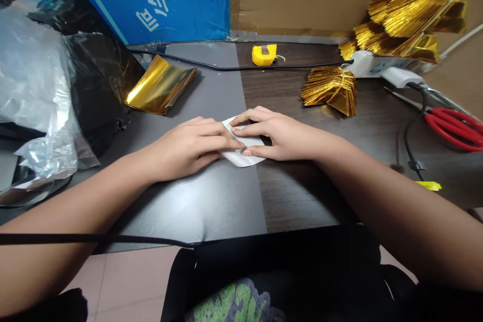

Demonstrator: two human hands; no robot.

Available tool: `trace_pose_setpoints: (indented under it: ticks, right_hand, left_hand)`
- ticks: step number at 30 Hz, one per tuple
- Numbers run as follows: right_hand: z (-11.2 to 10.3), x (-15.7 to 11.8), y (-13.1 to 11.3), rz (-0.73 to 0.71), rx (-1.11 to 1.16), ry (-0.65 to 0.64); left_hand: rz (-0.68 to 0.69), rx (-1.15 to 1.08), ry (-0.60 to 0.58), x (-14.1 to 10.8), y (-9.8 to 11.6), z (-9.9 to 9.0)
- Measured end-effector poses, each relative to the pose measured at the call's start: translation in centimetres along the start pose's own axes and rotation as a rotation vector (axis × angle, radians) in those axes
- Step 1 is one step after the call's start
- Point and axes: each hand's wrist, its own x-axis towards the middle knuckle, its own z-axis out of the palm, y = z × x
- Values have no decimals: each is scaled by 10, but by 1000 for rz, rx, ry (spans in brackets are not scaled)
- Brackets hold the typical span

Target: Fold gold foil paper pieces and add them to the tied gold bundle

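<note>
A small white sheet (245,158) lies on the table, across the line between the grey mat and the dark wood. From the left, my left hand (199,143) rests on it with the fingers flat and stretched toward the right. My right hand (267,133) comes from the other side, its fingers apart and the fingertips and thumb touching the sheet. The fingertips of both hands are close together over the middle of the sheet and hide part of it.
Behind my hands are a gold foil stack (160,85), a yellow tape measure (264,54) and a gold fringed bundle (332,90). Plastic bags (41,75) stand left. A power strip (377,65), more gold bundles (418,5) and a red cable (456,128) are right.
</note>
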Motion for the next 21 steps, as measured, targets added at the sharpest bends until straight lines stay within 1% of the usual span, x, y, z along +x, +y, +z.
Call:
trace_pose_setpoints:
  ticks: [2, 4, 7, 10, 13, 16, 19, 21]
  right_hand:
    - [1, 1, 1, -1, 4, 15]
    - [2, 2, 1, 5, 11, 23]
    - [0, 3, -1, 27, 24, 31]
    - [-1, 4, -3, 46, 19, 37]
    - [-1, 5, -3, 41, -8, 39]
    - [-3, 5, 0, 11, -14, 17]
    - [-7, 4, 4, -40, 5, -26]
    - [-9, 3, 6, -51, 7, -28]
  left_hand:
    - [6, 7, -3, 1, 1, -3]
    - [-1, 4, 21, 3, 4, -5]
    - [-32, 36, 141, 8, 10, -5]
    - [-61, 170, 274, 12, 19, 0]
    - [-49, 297, 342, 17, 26, 6]
    - [-8, 344, 333, 20, 30, 11]
    - [72, 305, 238, 20, 29, 13]
    - [110, 251, 174, 20, 27, 13]
